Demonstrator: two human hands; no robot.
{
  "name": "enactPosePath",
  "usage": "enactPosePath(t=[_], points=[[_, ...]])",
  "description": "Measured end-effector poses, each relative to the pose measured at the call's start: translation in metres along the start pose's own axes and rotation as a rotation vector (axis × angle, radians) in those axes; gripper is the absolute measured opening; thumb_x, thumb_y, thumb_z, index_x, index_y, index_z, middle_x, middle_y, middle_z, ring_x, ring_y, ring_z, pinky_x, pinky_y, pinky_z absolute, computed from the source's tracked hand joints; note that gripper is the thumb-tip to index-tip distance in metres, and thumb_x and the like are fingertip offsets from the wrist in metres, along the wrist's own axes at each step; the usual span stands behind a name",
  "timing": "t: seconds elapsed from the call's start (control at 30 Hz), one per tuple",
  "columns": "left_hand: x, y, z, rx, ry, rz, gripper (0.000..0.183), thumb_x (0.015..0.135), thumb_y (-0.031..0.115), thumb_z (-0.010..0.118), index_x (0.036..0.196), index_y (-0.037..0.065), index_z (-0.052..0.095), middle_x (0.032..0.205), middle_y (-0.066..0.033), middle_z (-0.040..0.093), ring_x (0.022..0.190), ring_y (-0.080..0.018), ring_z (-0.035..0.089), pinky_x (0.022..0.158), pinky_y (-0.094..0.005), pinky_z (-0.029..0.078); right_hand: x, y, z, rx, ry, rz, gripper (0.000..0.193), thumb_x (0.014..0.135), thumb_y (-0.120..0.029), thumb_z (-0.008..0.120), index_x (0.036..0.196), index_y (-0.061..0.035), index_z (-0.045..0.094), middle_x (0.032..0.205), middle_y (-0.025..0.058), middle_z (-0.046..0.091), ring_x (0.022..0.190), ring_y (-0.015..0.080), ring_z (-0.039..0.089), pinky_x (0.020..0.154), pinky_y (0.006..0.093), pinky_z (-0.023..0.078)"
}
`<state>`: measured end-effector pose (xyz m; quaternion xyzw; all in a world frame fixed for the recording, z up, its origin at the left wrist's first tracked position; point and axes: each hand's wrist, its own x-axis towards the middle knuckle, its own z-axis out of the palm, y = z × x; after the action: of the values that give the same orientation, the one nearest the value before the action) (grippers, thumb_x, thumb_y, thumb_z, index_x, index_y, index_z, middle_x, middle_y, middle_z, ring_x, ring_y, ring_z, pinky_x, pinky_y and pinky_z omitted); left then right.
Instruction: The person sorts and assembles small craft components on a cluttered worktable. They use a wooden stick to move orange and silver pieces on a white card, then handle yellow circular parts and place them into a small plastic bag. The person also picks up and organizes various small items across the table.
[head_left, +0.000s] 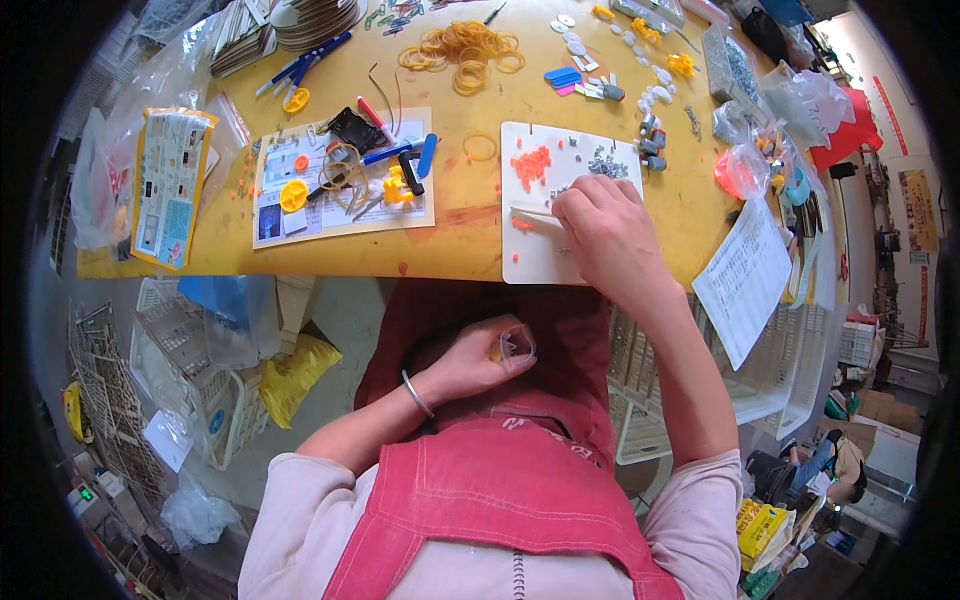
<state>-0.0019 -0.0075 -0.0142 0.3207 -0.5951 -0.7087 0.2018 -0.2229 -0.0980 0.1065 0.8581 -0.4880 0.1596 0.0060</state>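
My right hand (608, 232) is closed over a white board (540, 262) at the table's front edge. From its fingers a thin white strip (535, 215) points left; whether it is a card or a tool I cannot tell. On the board lie a pile of small orange pieces (531, 166) and a pile of small grey metal pieces (608, 163), with a few loose bits around them. Below the table edge, above my lap, my left hand (478, 358) is wrapped round a small clear plastic cup (516, 345). Its contents are hard to make out.
Left of the board, a printed sheet (410, 215) carries yellow wheels, pens and wires. Rubber bands (465, 52) are heaped at the back. Small motors (652, 142) and white discs (661, 94) lie to the right. A paper (744, 280) overhangs the right edge; plastic crates (190, 350) stand below.
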Motion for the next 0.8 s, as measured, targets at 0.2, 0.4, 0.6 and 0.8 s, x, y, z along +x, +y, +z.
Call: enactPosePath(t=[0.2, 0.4, 0.6, 0.8], points=[[0.0, -0.001, 0.0, -0.018, 0.01, -0.014, 0.024, 0.095, 0.023, 0.075, 0.106, 0.003, 0.067, 0.099, -0.0094, 0.069, 0.094, -0.0186, 0.066, 0.09, -0.0343, 0.054, -0.006, 0.0, 0.002, 0.017, -0.025, -0.029, 0.011, 0.081, -0.001, 0.064, 0.09, -0.0055, 0.06, 0.094, 0.0108, 0.062, 0.096, 0.0306, 0.063, 0.09, 0.0434, 0.049], [0.002, 0.001, -0.001, 0.005, 0.005, -0.001, 0.024, 0.095, 0.022, 0.076, 0.106, 0.003, 0.068, 0.1, -0.0097, 0.069, 0.095, -0.0187, 0.067, 0.09, -0.0344, 0.054, -0.007, -0.001, -0.005, 0.04, -0.062, -0.031, 0.014, 0.082, 0.0, 0.067, 0.094, -0.0058, 0.062, 0.092, 0.0106, 0.062, 0.095, 0.0315, 0.062, 0.088, 0.043, 0.049], [0.002, 0.003, -0.001, 0.001, 0.01, -0.011, 0.024, 0.095, 0.022, 0.075, 0.107, 0.003, 0.068, 0.1, -0.01, 0.069, 0.095, -0.0194, 0.067, 0.09, -0.0349, 0.054, -0.005, -0.002, -0.007, 0.053, 0.01, -0.032, 0.014, 0.077, 0.0, 0.066, 0.088, -0.0059, 0.06, 0.092, 0.0115, 0.063, 0.093, 0.0316, 0.063, 0.088, 0.0431, 0.05], [0.002, 0.0, 0.0, -0.011, 0.002, -0.015, 0.024, 0.095, 0.022, 0.075, 0.107, 0.003, 0.068, 0.1, -0.01, 0.07, 0.095, -0.0189, 0.067, 0.09, -0.0343, 0.054, 0.006, 0.006, 0.001, -0.06, 0.133, 0.114, 0.016, 0.075, 0.0, 0.067, 0.088, -0.0064, 0.061, 0.09, 0.0108, 0.063, 0.091, 0.0314, 0.063, 0.082, 0.044, 0.048]])
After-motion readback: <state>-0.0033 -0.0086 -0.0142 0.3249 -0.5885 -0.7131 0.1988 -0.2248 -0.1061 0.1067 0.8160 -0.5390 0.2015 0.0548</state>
